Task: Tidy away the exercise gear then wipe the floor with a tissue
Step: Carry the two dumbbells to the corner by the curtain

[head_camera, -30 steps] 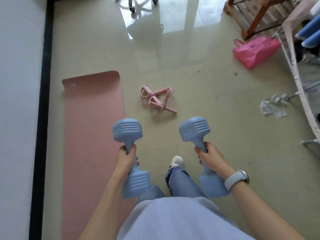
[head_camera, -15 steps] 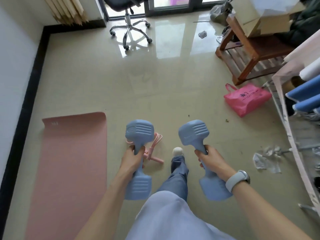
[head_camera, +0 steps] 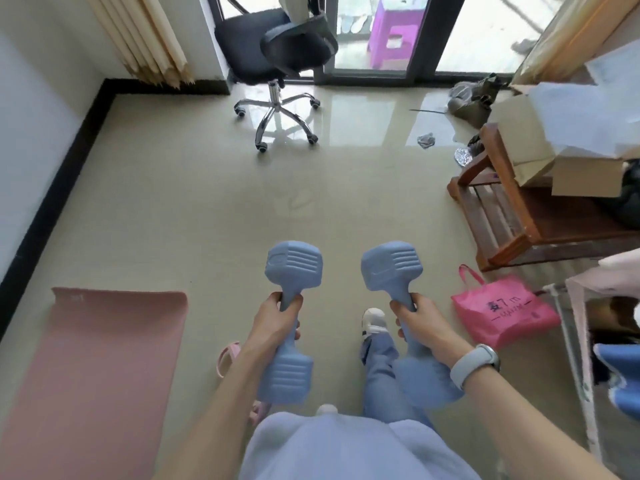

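Two blue dumbbells in hand, one each. Our left hand (head_camera: pixel 277 323) is clenched round the handle of the left dumbbell (head_camera: pixel 291 317); our right hand (head_camera: pixel 420 323) is clenched round the handle of the right dumbbell (head_camera: pixel 398 292). Both are held clear of the floor (head_camera: pixel 207 209), far heads pointing to 12 o'clock, near heads down by our thighs. The right dumbbell's near head is blurred and partly behind the wrist. A grey watch (head_camera: pixel 474 365) sits on our right wrist.

The pink yoga mat (head_camera: pixel 90 375) lies flat and unrolled on the floor at 8 o'clock, well apart from the dumbbells. The pink resistance band (head_camera: pixel 228 353) is on the floor just beside our left forearm, at about 7 o'clock, mostly hidden by the arm; only a loop and a bit lower down show.

A pink bag (head_camera: pixel 502 315) sits on the floor at 3 o'clock, near our right hand. Behind it, at 2 o'clock, a wooden bench (head_camera: pixel 502 216) carries cardboard boxes (head_camera: pixel 561 168). A black swivel chair (head_camera: pixel 277 57) stands at 12 o'clock by the glass door (head_camera: pixel 374 32), with a purple stool (head_camera: pixel 394 29) seen beyond the glass. Wooden poles (head_camera: pixel 145 36) lean in the corner at 11 o'clock. A small crumpled scrap (head_camera: pixel 426 140) lies on the floor at 1 o'clock; we cannot tell what it is. One white shoe (head_camera: pixel 374 320) shows between the dumbbells.
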A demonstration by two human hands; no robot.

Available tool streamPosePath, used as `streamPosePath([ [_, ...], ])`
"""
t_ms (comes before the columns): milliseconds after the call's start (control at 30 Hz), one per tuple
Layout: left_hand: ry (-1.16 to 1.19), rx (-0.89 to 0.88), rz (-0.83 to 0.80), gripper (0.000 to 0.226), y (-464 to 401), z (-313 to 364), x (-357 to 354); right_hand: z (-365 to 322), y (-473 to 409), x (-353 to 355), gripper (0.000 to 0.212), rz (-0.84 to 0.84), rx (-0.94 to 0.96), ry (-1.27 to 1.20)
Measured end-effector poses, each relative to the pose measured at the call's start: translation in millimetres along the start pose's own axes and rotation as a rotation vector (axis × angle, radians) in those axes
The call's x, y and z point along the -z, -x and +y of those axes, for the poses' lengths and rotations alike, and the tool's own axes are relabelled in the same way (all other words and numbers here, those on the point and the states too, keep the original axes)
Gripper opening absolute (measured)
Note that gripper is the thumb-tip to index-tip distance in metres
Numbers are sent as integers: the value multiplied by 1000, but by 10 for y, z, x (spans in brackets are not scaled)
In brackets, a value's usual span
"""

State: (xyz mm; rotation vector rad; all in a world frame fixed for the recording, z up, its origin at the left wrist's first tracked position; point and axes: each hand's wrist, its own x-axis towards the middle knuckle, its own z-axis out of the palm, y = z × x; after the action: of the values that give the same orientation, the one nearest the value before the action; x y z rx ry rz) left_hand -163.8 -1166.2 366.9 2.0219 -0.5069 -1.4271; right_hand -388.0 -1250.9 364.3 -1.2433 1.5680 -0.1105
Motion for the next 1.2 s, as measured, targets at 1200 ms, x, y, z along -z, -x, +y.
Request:
streamPosePath([
  [1200, 484, 255, 567, 21, -5099, 3743, 4376, -7360, -5497, -2489, 15, -562, 307, 524],
])
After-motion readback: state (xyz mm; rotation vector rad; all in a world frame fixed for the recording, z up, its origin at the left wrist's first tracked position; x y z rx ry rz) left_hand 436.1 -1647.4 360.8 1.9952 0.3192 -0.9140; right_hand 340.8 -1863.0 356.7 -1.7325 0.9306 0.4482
